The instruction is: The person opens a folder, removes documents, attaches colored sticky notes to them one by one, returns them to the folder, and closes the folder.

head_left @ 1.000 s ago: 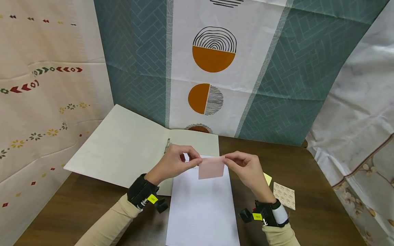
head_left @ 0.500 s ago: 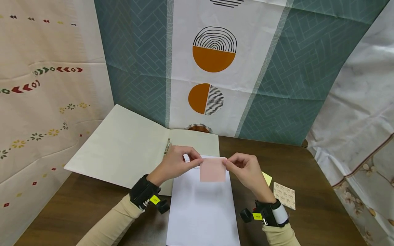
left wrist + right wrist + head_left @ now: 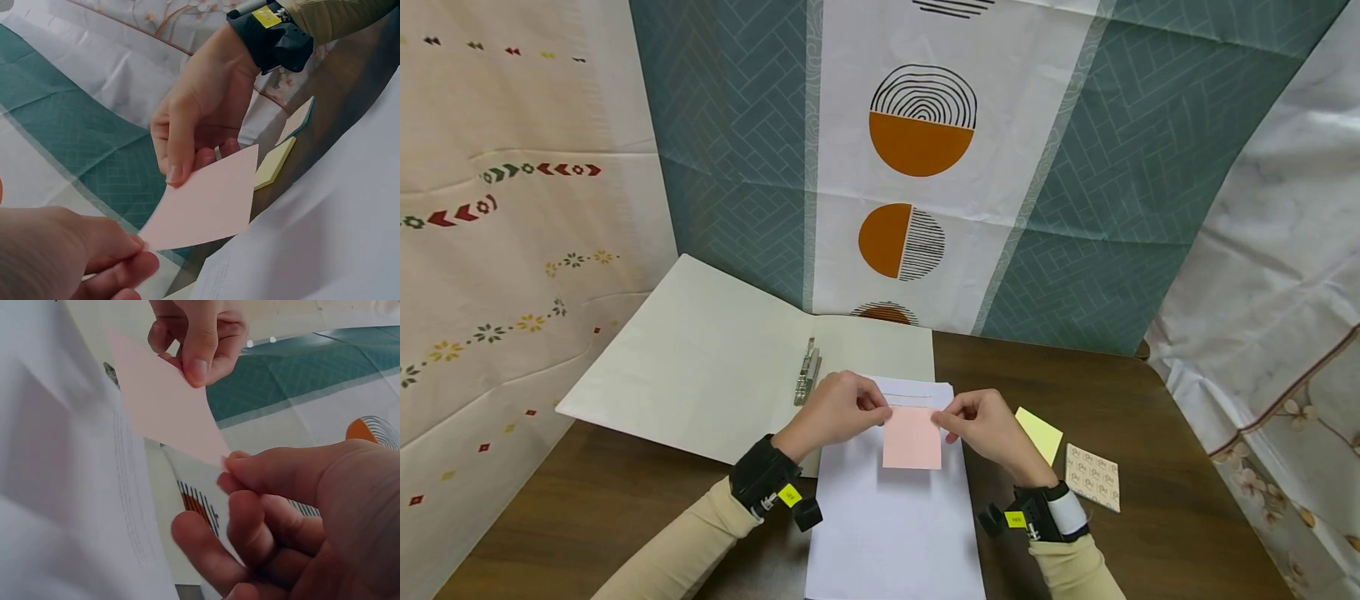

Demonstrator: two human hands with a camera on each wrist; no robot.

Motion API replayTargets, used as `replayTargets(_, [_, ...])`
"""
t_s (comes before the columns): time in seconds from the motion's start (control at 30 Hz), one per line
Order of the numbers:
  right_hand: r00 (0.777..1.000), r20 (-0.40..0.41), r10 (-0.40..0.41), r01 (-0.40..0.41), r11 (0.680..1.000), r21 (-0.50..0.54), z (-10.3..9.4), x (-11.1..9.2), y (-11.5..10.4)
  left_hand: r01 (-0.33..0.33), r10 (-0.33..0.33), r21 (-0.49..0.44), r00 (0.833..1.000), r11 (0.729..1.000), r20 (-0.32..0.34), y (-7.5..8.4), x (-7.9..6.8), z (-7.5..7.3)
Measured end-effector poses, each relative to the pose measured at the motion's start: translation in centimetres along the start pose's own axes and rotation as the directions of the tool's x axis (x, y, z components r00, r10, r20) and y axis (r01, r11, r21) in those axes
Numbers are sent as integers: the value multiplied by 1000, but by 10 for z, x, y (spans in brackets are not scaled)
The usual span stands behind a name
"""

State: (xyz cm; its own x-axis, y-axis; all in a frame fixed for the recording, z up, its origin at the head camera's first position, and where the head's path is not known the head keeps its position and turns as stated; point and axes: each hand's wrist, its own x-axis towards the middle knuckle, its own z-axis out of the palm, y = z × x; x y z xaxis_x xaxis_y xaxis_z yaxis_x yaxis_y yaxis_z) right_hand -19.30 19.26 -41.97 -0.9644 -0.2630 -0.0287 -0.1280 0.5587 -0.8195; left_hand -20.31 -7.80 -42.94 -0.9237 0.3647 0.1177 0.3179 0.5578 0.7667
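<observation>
A square pink sticky note (image 3: 912,439) hangs over the white paper stack (image 3: 895,533), casting a shadow on it. The left hand (image 3: 842,410) pinches the note's upper left corner between thumb and forefinger. At the upper right corner, the right hand (image 3: 988,427) pinches it the same way, as the right wrist view shows with the thumb and forefinger on the note (image 3: 169,403). Lines of small print show along the top of the paper, just above the note. In the left wrist view the note (image 3: 203,203) is stretched between both hands.
An open white binder (image 3: 700,358) lies behind and left of the stack, its metal clip (image 3: 807,377) near the fold. A yellow sticky-note pad (image 3: 1040,433) and a patterned beige pad (image 3: 1092,477) lie on the brown table (image 3: 1180,467) at the right. Curtains enclose the back and sides.
Both hands have brought the pink note down and toward the person, lower over the paper. The printed lines, more of the clip and more of the yellow pad now show.
</observation>
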Motion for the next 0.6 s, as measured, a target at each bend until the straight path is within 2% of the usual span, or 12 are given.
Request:
replayTargets(0.17, [997,57,44,-42,998,-39,7,3,8,64,-65,11,997,998,41,-4,0,8])
replayTargets(0.33, [989,114,95,-86,993,-80,10,2,14,89,-92,32,992,995,81,-8,0,16])
replayTargets(0.5, [979,185,86,-67,992,-106,12,3,21,108,-116,63,983,992,140,-12,0,20])
replayTargets(0.6, [971,228,72,-39,988,-147,15,4,26,84,-100,95,979,992,175,-25,1,27])
